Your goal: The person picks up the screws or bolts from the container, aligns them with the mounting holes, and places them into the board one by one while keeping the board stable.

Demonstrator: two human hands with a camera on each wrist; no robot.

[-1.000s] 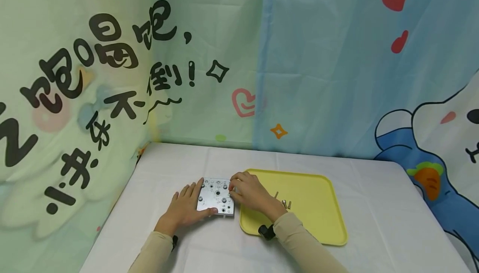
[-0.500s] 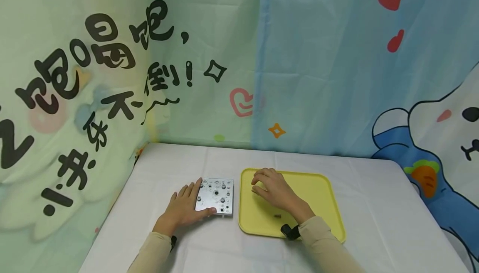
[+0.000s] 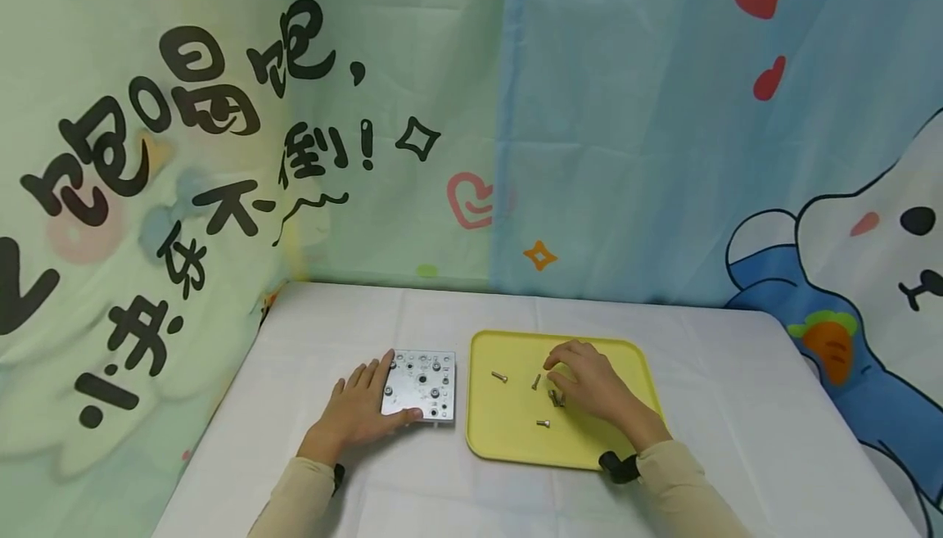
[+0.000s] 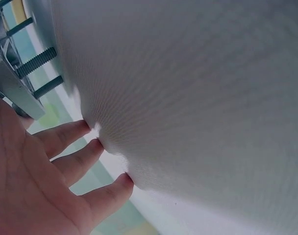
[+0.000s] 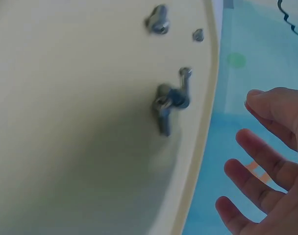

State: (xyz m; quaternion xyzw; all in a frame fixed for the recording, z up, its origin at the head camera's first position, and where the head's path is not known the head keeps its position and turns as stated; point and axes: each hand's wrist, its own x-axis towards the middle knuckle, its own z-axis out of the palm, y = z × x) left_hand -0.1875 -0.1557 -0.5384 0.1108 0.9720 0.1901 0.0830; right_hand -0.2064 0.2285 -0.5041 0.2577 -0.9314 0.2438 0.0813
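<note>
A square silver metal plate (image 3: 409, 400) with holes and screws set in it lies on the white cloth. My left hand (image 3: 352, 413) rests along its left side, the thumb over the near edge and the index fingertip by the far corner. In the left wrist view, threaded screw shanks (image 4: 37, 62) stick out of the plate's underside, and three fingertips press the cloth. Above the yellow tray (image 3: 501, 440) hovers my right hand (image 3: 593, 382), fingers loosely bent and apart, holding nothing. A cluster of screws (image 3: 556, 398) lies just left of it; the right wrist view shows these screws (image 5: 171, 100) too.
Loose screws are spread over the tray: one screw (image 3: 499, 377) toward the back left, another screw (image 3: 535, 382) near the middle, a third screw (image 3: 543, 423) farther forward. White cloth (image 3: 398, 481) covers the table. Printed curtains (image 3: 604, 153) hang behind and to the left.
My right hand has moved right, from the plate's right edge to over the tray's right half, uncovering the screws there. My left hand stays on the plate.
</note>
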